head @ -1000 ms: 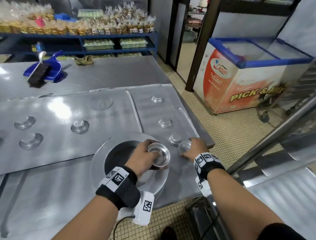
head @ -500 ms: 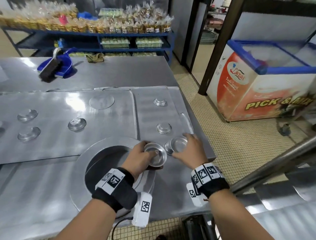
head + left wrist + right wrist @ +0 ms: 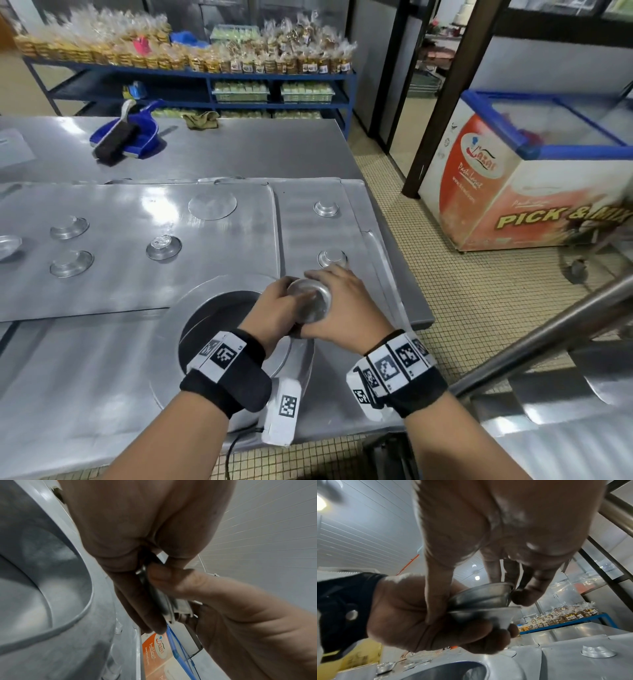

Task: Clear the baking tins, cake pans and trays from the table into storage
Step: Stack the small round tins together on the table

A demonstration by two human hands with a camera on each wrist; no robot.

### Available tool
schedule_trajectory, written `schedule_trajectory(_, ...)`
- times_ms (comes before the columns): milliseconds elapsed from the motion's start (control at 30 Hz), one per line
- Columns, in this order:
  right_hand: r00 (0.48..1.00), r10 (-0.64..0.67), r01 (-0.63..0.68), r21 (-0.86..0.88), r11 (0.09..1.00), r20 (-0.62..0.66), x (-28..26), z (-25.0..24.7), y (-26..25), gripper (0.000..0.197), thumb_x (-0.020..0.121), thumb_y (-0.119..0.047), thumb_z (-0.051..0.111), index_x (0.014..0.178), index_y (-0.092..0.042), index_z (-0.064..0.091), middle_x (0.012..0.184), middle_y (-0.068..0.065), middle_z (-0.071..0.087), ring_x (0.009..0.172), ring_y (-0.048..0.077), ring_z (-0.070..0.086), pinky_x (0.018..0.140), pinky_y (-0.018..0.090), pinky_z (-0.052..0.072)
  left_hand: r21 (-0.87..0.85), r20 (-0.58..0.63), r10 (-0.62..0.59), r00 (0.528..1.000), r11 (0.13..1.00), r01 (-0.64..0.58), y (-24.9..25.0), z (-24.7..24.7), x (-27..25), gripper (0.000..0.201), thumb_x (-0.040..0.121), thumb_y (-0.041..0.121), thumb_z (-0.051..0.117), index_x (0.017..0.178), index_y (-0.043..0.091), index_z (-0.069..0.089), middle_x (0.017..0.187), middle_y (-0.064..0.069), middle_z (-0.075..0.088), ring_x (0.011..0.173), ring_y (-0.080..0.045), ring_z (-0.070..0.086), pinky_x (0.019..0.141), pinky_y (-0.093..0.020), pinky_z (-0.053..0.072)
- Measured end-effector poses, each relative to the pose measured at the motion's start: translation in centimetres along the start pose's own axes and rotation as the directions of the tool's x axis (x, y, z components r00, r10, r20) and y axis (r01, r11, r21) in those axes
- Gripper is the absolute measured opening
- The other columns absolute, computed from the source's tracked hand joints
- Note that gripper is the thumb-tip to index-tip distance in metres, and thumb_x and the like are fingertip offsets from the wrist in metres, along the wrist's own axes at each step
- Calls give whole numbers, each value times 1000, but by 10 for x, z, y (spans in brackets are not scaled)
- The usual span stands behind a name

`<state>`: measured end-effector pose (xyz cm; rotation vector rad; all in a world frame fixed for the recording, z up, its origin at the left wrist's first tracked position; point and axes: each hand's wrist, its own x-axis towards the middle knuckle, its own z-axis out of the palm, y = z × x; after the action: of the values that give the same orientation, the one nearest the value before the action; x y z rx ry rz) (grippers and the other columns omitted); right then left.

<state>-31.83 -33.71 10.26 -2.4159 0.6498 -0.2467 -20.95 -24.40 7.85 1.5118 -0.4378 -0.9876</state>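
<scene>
1. Two small tins (image 3: 481, 601) are up in the air between both hands, just above the edge of the big round pan (image 3: 205, 301). One little tin sits inside the other, a bit tilted.
2. The left hand (image 3: 277, 308) is curled under the bottom tin and holds it like a cup. Its thumb lies along the rim.
3. The right hand (image 3: 346, 308) comes from on top. Its fingertips (image 3: 522, 597) pinch the rim of the top tin and push it down into the bottom one.
4. I think these tins are thin and very light. They look stiff, shiny and smooth, so they may slip. The flared rim looks like the best place to hold. Squeezing the sides hard might bend them.
5. Stacked tins can slide apart if tipped, so a hand under the stack seems safest.
6. More little tins lie upside down on the flat trays (image 3: 137, 219), one just past the right hand (image 3: 331, 257) and one farther back (image 3: 326, 208). Others sit to the left (image 3: 163, 246).
7. Far back on the table (image 3: 260, 150) are a blue dustpan (image 3: 144, 132) with a brush (image 3: 114, 142). A freezer (image 3: 520, 178) stands on the floor to the right.
</scene>
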Motion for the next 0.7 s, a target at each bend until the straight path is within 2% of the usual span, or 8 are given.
schedule_trajectory(100,999,-12,12,-16,1000,-45,-1,6,-13,96,53,-49,90,138,-23,54,136,-10,54,127,10,41,110,24,33,52,-14,15,1000,999,-15,-3,-14,3,25,87,-2,58,112,2,62,104,-22,70,99,-35,68,72,-39,56)
schedule_trajectory(267,999,35,-35,-18,999,3,-5,13,-32,100,52,-43,94,141,-26,51,140,-12,53,130,7,43,102,14,28,117,0,37,999,992,-37,-7,-35,3,28,89,-8,53,113,4,61,102,-24,68,96,-39,68,64,-37,55)
schedule_trajectory(367,990,93,-91,-18,996,103,-6,12,-36,102,52,-31,96,142,-26,49,136,-11,54,121,4,45,100,16,32,67,27,13,1000,998,-15,-7,-49,-3,33,88,-14,50,116,1,58,106,-27,65,92,-41,68,65,-48,61)
schedule_trajectory(433,977,169,-164,-48,985,131,-3,13,-30,100,55,-22,94,143,-23,48,135,-9,55,115,5,50,100,19,38,26,46,-9,999,1000,8,-5,-57,-6,38,87,-19,45,118,-1,57,111,-28,62,90,-41,66,63,-50,61)
schedule_trajectory(467,971,204,-195,-81,978,126,0,14,-26,98,57,-19,93,144,-21,48,138,-7,55,118,8,53,103,24,43,15,53,-16,998,1000,16,-5,-61,-6,40,86,-21,44,119,-2,57,112,-29,61,91,-42,65,64,-52,61)
schedule_trajectory(533,963,253,-234,-167,958,99,9,15,-16,90,63,-14,89,143,-18,49,140,-2,55,126,15,53,108,32,44,11,66,-19,998,1000,18,-5,-68,-6,41,86,-22,43,118,-2,58,112,-30,62,92,-43,65,69,-59,59)
schedule_trajectory(600,948,308,-283,-244,928,72,20,15,-7,78,69,-13,84,141,-16,52,139,1,56,131,19,50,109,33,42,14,70,-17,997,1000,16,-4,-74,-6,40,86,-22,43,117,-2,59,111,-30,62,90,-43,66,72,-62,58)
schedule_trajectory(700,919,393,-367,-323,872,17,38,17,11,70,71,-21,85,135,-17,57,131,5,61,123,23,57,103,36,48,15,73,-24,997,1000,23,-4,-79,-6,37,86,-21,45,116,-3,58,108,-30,63,86,-42,66,73,-63,57)
